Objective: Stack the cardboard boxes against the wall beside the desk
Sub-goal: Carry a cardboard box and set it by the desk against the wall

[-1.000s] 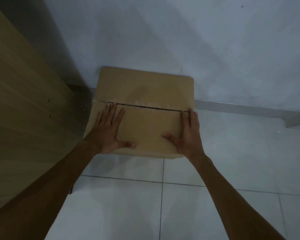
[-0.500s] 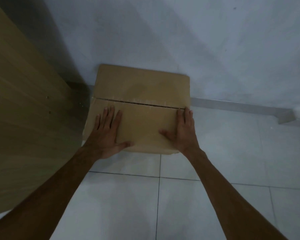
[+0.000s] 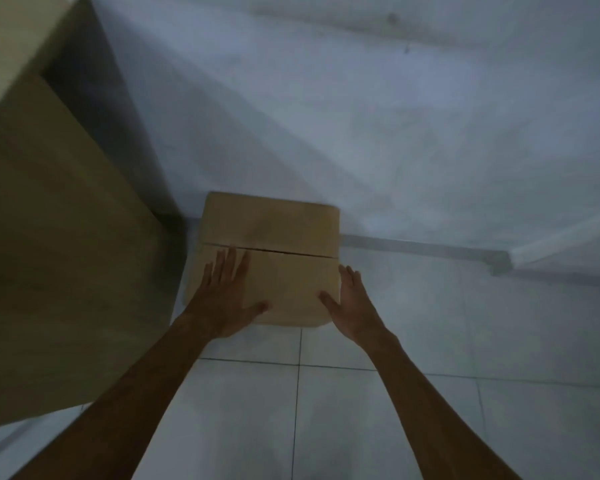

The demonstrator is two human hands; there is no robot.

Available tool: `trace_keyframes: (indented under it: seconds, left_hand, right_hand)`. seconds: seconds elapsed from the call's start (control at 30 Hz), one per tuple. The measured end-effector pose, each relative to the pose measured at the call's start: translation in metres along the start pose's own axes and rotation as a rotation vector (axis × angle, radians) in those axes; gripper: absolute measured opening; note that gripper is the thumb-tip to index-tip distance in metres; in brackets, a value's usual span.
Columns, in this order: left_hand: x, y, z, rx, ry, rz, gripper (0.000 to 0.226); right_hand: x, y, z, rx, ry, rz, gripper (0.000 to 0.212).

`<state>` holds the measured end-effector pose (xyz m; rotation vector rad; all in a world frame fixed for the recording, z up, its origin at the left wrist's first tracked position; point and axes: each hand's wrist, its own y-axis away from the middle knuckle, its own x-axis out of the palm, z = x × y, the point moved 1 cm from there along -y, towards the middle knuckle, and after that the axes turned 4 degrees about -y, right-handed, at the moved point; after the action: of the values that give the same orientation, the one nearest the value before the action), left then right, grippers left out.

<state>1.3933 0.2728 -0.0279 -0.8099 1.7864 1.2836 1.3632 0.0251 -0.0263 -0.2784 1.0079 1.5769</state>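
Brown squarish cardboard box [image 3: 271, 268]: flap seam runs parallel to the pale wall [image 3: 395, 133]; no legible print. Your left hand [image 3: 222, 299] lies flat on it, fingers straight; right hand [image 3: 352, 306] splayed at its right edge.

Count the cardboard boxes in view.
1. The brown cardboard box sits on the white tiled floor against the wall, beside the wooden desk. Others may be hidden beneath it.

Left hand [image 3: 222, 299] lies flat on the cardboard box [image 3: 278, 237] by the wall [image 3: 361, 133]; right hand [image 3: 352, 306] flanks it.
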Motion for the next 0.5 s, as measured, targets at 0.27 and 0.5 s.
trace_keyframes:
  seconds: [0.27,0.5]
  left_hand:
    - [-0.136,0.075,-0.073,0.021,-0.072,-0.129,0.112]
    - [-0.227,0.15,-0.121,0.037,-0.069,-0.209,0.111]
  right_hand:
    - [-0.115,0.088,0.092,-0.102,0.103,-0.002,0.072]
    - [-0.189,0.167,0.147,-0.13,0.19,0.015,0.077]
